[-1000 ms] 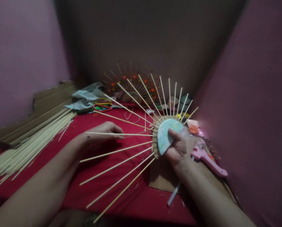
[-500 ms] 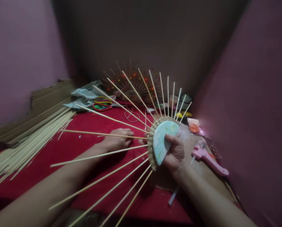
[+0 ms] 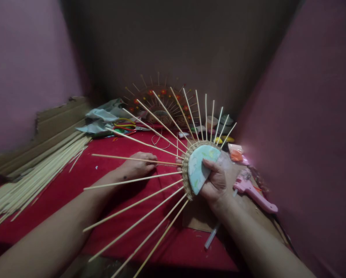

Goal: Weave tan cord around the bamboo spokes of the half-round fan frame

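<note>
My right hand grips a pale blue half-round piece, its thumb on the face and some fingers hidden behind. A braided rim runs round the curved edge of the piece. Several thin sticks fan out from that rim to the left, upward and toward me. My left hand is behind the sticks on the left, over the red cloth, with its fingers curled together. A thin strand seems to run from it toward the rim, but what its fingers hold is too small to make out.
A pink glue gun lies on cardboard at the right. Loose sticks are piled at the left. Scissors and a plastic bag sit farther back, near a decorated fan-shaped piece. Red cloth covers the table.
The stick fan has tilted, its left sticks now reaching less far left. My left hand has shifted slightly left and up, and the half-round piece has moved up a little in my right hand.
</note>
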`<state>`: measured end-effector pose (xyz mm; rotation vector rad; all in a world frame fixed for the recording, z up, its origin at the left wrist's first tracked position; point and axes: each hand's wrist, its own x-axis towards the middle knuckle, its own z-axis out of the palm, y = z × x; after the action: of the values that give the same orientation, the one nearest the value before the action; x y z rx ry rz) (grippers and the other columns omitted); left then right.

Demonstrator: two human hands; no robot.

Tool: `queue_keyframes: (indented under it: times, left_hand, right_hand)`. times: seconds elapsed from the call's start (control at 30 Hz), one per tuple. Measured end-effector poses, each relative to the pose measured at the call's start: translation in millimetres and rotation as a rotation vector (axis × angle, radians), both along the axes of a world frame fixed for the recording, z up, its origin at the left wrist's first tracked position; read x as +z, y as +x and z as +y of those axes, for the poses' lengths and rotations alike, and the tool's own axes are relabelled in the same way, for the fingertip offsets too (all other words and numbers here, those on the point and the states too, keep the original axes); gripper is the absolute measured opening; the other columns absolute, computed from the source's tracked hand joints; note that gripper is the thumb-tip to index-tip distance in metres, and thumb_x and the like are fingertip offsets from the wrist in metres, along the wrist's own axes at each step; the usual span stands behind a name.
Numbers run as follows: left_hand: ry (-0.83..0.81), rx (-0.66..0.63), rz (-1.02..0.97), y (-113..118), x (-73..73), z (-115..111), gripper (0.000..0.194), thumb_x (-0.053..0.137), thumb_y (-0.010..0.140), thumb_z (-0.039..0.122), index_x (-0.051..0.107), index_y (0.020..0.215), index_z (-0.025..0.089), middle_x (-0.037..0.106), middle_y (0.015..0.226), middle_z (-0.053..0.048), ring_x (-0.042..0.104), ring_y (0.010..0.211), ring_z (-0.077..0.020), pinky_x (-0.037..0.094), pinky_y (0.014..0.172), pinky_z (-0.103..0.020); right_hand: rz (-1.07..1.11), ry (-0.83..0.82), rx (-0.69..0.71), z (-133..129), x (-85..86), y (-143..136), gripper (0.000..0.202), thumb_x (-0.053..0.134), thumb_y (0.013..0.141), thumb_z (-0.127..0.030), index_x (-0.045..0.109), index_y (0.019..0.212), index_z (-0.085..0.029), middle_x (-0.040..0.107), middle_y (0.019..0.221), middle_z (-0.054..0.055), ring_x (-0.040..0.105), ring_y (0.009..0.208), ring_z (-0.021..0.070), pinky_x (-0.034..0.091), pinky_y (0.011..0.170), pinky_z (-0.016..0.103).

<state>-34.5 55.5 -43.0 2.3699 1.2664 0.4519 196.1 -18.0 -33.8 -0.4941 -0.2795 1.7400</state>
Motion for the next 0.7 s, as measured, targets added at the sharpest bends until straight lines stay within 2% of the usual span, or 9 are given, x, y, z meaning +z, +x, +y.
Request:
queue_keyframes:
  times: [0.13,0.23,0.5,0.6,0.7]
  left_hand:
    - [0.023,-0.04,0.056,0.1,-2.5,1.3,0.023,0.045,0.078,0.031,0.06,0.065,0.018,0.058,0.067,-0.002,0.048,0.061,-0.0149,0.035,0.058,-0.025]
    - [-0.036,-0.017,0.022,-2.5,1.9,-1.3,0.023,0.047,0.077,0.034,0.058,0.065,0.018,0.057,0.065,-0.001,0.049,0.061,-0.0152,0.035,0.056,-0.025]
    - [-0.207,0.109,-0.232,-14.6,9.2,4.5,0.021,0.057,0.071,0.036,0.062,0.07,0.015,0.058,0.066,-0.001,0.05,0.062,-0.0142,0.037,0.056,-0.022]
    - [-0.325,0.111,-0.252,-19.9,18.4,4.2,0.026,0.06,0.071,0.04,0.061,0.069,0.014,0.053,0.06,0.001,0.046,0.056,-0.0112,0.034,0.052,-0.02]
    - [-0.382,0.109,-0.242,-23.6,33.7,-0.8,0.028,0.061,0.072,0.04,0.061,0.069,0.012,0.05,0.058,0.003,0.042,0.055,-0.0089,0.033,0.051,-0.019]
  right_hand:
    - [-0.014,-0.011,-0.054,1.6,5.0,0.6,0.022,0.056,0.063,-0.007,0.065,0.081,-0.017,0.074,0.072,0.003,0.069,0.077,0.021,0.047,0.09,0.048]
    - [0.004,-0.016,-0.106,7.1,6.7,4.1,0.022,0.054,0.065,-0.007,0.065,0.081,-0.017,0.074,0.074,0.003,0.069,0.07,0.0181,0.049,0.089,0.045]
    - [-0.01,-0.001,-0.145,14.9,3.2,10.0,0.028,0.055,0.068,-0.009,0.063,0.094,-0.016,0.074,0.082,0.005,0.069,0.084,0.0214,0.048,0.09,0.046]
    - [-0.017,-0.014,-0.209,16.2,5.0,11.8,0.027,0.054,0.068,-0.007,0.063,0.092,-0.015,0.074,0.081,0.005,0.069,0.08,0.0198,0.049,0.089,0.044]
    - [-0.024,-0.008,-0.27,18.0,7.8,15.2,0.025,0.056,0.068,-0.005,0.064,0.088,-0.016,0.074,0.077,0.005,0.069,0.073,0.0172,0.052,0.085,0.038]
